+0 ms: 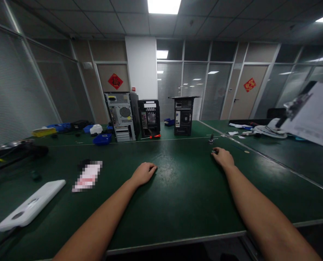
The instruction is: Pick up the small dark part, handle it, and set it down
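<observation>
My left hand (144, 173) rests on the dark green table (178, 203) with its fingers curled under in a loose fist; nothing shows in it. My right hand (223, 157) lies further right and further away, fingers bent and pinched over something small and dark at its fingertips that I cannot make out. A small dark part (211, 139) stands on the table just beyond the right hand. Both forearms stretch out from the near edge.
Three computer cases (122, 116) (150, 117) (183, 115) stand at the far side, with a red-handled screwdriver (153, 136) beside them. A white panel (31, 206) and a blurred card (88, 176) lie left. Blue trays (102, 139) sit behind. Papers (315, 114) hang at right.
</observation>
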Tool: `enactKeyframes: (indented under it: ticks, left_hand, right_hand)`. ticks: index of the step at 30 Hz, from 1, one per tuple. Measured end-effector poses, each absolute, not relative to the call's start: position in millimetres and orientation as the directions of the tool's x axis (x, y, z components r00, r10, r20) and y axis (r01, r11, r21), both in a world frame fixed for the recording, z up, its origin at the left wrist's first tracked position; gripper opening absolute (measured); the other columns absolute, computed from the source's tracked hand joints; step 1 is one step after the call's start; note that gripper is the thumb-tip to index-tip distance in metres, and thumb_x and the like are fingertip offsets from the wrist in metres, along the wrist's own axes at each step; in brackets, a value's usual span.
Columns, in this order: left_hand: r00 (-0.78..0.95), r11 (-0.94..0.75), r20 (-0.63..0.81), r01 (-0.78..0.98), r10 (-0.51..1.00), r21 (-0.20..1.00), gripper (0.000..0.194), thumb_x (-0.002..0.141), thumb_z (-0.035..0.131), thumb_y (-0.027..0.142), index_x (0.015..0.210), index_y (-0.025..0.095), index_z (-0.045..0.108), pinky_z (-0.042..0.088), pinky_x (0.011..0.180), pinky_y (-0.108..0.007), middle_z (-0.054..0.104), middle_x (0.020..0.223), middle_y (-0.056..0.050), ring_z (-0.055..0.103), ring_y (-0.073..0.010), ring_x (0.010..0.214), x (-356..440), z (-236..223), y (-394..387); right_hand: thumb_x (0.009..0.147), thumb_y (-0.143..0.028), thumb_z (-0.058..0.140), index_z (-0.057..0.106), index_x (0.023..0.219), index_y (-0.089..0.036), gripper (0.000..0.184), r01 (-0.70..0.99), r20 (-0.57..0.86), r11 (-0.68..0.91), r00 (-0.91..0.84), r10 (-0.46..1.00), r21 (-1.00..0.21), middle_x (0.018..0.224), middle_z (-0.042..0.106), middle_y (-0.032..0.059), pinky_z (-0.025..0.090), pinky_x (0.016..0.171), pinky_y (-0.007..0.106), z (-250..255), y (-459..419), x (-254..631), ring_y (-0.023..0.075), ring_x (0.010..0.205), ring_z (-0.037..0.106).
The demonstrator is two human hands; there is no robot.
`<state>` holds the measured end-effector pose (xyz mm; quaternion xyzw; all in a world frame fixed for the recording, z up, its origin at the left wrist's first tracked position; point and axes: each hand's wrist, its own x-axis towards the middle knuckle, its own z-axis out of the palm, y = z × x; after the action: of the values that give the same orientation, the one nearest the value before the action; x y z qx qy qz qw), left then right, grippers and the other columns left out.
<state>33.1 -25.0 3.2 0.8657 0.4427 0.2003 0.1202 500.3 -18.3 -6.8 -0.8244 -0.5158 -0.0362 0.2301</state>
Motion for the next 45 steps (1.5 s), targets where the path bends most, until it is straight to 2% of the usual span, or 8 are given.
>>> enactKeyframes:
  ticks: [5,8,13,18,27,34,38,45]
  left_hand:
    - [0.542,-0.590,0.236,0.719,0.807,0.366,0.039,0.100,0.044,0.040,0.111,0.020,0.076,0.046,0.096,-0.030,0.075,0.113,-0.008,0.065,-0.0243,0.107,35,6,-28]
    - [0.567,-0.614,0.239,0.701,0.789,0.363,0.037,0.099,0.046,0.040,0.108,0.020,0.076,0.046,0.092,-0.031,0.075,0.109,-0.009,0.065,-0.0245,0.103,39,9,-32]
    - [0.587,-0.642,0.266,0.661,0.765,0.388,0.039,0.101,0.043,0.044,0.099,0.020,0.073,0.045,0.081,-0.029,0.074,0.099,-0.008,0.064,-0.0229,0.094,49,12,-42]
    - [0.605,-0.679,0.311,0.628,0.733,0.380,0.038,0.104,0.038,0.043,0.098,0.020,0.067,0.044,0.081,-0.029,0.071,0.095,-0.006,0.061,-0.0216,0.091,57,10,-48]
    - [0.588,-0.670,0.320,0.638,0.742,0.380,0.030,0.103,0.042,0.039,0.095,0.020,0.064,0.043,0.080,-0.029,0.068,0.092,-0.005,0.060,-0.0210,0.090,58,6,-44]
    - [0.605,-0.667,0.285,0.643,0.744,0.377,0.034,0.100,0.049,0.045,0.087,0.020,0.068,0.041,0.074,-0.028,0.069,0.086,-0.005,0.061,-0.0214,0.086,54,6,-41]
    - [0.627,-0.690,0.294,0.611,0.721,0.389,0.035,0.099,0.052,0.045,0.087,0.020,0.073,0.041,0.076,-0.028,0.072,0.087,-0.005,0.062,-0.0209,0.087,54,7,-42]
    - [0.632,-0.680,0.275,0.589,0.724,0.437,0.036,0.096,0.057,0.047,0.084,0.019,0.077,0.043,0.077,-0.026,0.072,0.083,-0.005,0.062,-0.0197,0.087,55,5,-39]
  right_hand:
    - [0.096,-0.036,0.051,0.061,0.138,-0.019,0.047,0.936,0.358,-0.186,0.291,0.887,-0.298,0.127,0.065,0.0155,0.045,0.099,0.036,2,-18,474,0.0273,0.117,0.061]
    - [0.098,-0.034,0.047,0.059,0.140,-0.017,0.047,0.947,0.405,0.055,0.083,0.911,-0.318,0.126,0.063,0.0156,0.043,0.101,0.036,13,-21,431,0.0254,0.116,0.060]
    - [0.096,-0.031,0.054,0.059,0.139,-0.019,0.045,0.780,0.437,0.539,-0.384,0.813,-0.317,0.117,0.064,0.0123,0.046,0.096,0.036,25,-42,339,0.0219,0.103,0.062]
    - [0.093,-0.031,0.060,0.055,0.142,-0.019,0.051,0.634,0.414,0.733,-0.615,0.671,-0.246,0.115,0.066,0.0118,0.047,0.095,0.036,18,-62,283,0.0230,0.105,0.062]
    - [0.093,-0.028,0.059,0.059,0.136,-0.019,0.044,0.633,0.417,0.750,-0.639,0.646,-0.193,0.118,0.065,0.0124,0.048,0.098,0.039,10,-60,279,0.0247,0.110,0.060]
    - [0.094,-0.022,0.057,0.059,0.137,-0.021,0.043,0.617,0.487,0.688,-0.498,0.717,-0.383,0.119,0.065,0.0112,0.047,0.097,0.038,13,-60,283,0.0215,0.107,0.062]
    - [0.091,-0.021,0.061,0.067,0.126,-0.023,0.035,0.536,0.456,0.735,-0.577,0.678,-0.416,0.110,0.069,0.0079,0.049,0.090,0.034,16,-65,275,0.0198,0.099,0.063]
    - [0.083,-0.022,0.069,0.072,0.113,-0.021,0.030,0.528,0.467,0.730,-0.561,0.684,-0.434,0.106,0.071,0.0064,0.049,0.087,0.031,12,-63,272,0.0191,0.095,0.065]
